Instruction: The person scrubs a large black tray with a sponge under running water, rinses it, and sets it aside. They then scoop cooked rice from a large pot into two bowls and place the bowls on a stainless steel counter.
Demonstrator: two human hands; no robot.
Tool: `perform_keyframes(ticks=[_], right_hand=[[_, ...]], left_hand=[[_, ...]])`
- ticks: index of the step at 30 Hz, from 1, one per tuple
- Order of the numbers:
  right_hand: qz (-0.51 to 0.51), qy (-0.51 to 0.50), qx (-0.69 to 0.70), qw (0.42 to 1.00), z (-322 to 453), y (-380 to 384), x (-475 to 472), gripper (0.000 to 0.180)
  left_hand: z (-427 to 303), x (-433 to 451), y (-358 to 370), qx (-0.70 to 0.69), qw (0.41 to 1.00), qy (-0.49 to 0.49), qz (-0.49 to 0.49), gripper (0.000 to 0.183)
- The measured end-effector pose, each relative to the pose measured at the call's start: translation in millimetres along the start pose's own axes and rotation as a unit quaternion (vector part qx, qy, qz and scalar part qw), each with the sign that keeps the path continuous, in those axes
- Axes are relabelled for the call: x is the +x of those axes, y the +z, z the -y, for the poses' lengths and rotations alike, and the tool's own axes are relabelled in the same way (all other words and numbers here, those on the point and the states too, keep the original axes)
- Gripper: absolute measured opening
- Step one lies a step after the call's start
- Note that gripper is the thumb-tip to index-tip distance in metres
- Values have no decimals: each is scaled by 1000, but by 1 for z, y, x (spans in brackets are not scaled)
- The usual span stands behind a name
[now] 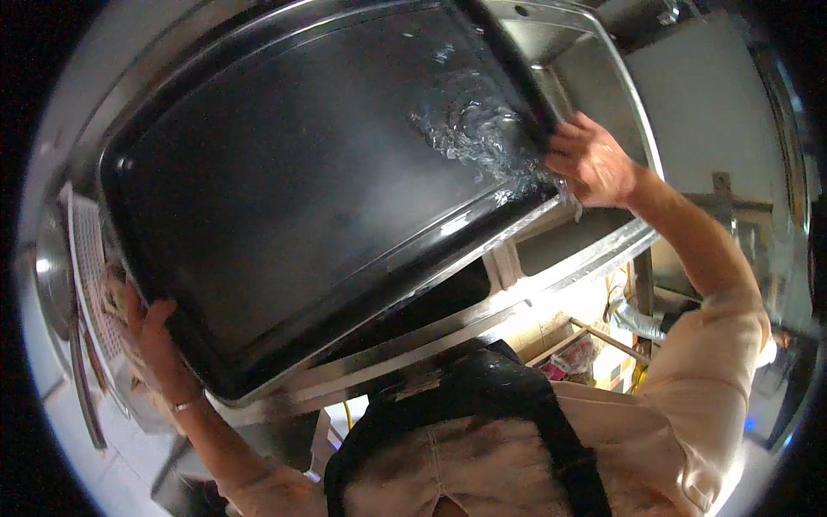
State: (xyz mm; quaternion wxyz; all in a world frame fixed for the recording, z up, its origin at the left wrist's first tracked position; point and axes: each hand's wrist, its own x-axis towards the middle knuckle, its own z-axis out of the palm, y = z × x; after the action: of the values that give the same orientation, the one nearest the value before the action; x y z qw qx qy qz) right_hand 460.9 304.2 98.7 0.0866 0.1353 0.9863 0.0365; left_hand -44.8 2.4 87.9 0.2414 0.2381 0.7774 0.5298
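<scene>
A large dark rectangular baking tray (278, 181) spans the view before me, tilted, above a stainless-steel sink (630, 97). My left hand (152, 342) grips its lower left edge, thumb over the rim. At the tray's right corner, my right hand (594, 161) holds the rim, with its fingertips partly hidden. Clear water (478, 139) ripples over the tray's right side, close to my right hand. The tray covers much of the sink. One basin shows beyond its right edge, and a metal divider (504, 265) shows below it.
On the left stands a white perforated plastic basket (87, 239), beside a round metal pan (55, 278) with a long handle. The sink's front edge (413, 349) runs close to my apron (452, 388). Below it on the right lie wooden bars (601, 336) and a plastic bag (575, 358).
</scene>
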Motion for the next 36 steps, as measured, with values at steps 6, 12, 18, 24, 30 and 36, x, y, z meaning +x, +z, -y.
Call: perform_keyframes(ticks=[6,12,18,24,30,36], right_hand=[[-66,109,198,972,44,10,-3,34],[-104,-29,425,899,137,5,85,49],[-43,-86,514,853,156,8,104,62],[89,69,568,815,77,-3,34,56],[20,-185,599,779,195,8,162,55],[-242,-188,281,910,203,27,239,43]], left_hand=[[-6,9,4,39,999,-12,-24,73],[-2,23,35,-13,999,-25,40,73],[11,24,72,-41,997,-28,52,75],[38,33,73,-180,973,-2,142,68],[18,24,98,-149,978,-13,148,59],[14,20,113,-177,969,-49,162,43]])
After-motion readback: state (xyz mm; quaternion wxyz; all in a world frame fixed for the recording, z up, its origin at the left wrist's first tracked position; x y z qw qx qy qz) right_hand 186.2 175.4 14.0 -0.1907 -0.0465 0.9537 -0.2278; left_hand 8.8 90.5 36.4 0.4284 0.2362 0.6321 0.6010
